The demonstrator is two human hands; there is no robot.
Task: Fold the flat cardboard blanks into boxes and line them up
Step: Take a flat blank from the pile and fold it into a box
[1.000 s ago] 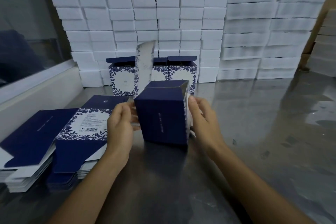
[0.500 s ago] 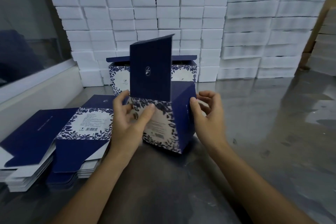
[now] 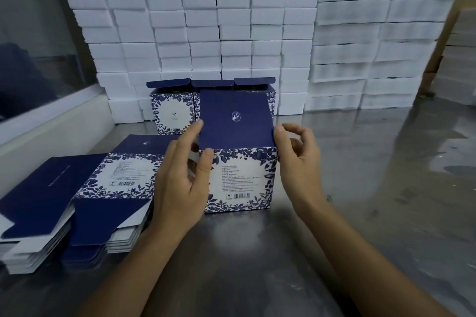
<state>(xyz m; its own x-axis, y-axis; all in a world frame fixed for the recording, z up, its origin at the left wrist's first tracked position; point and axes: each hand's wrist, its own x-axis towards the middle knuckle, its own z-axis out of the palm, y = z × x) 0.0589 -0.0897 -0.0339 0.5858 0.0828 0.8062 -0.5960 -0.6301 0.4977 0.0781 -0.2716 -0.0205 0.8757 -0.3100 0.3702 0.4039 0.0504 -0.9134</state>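
Now left hand [image 3: 180,188] on box [image 3: 242,177].

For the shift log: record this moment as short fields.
Box in work: box upright on the steel table, navy lid raised
Left hand: grips the box's left front corner
Right hand: at the right edge, fingers curled
Finished row: open boxes behind
Blanks: flat stack at left
Backdrop: white foam blocks

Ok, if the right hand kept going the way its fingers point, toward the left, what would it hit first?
The right hand sits beside the box in progress, thumb already at the right edge of the navy lid flap. Going left, its curled fingers would probably meet that flap first, though depth is unclear.
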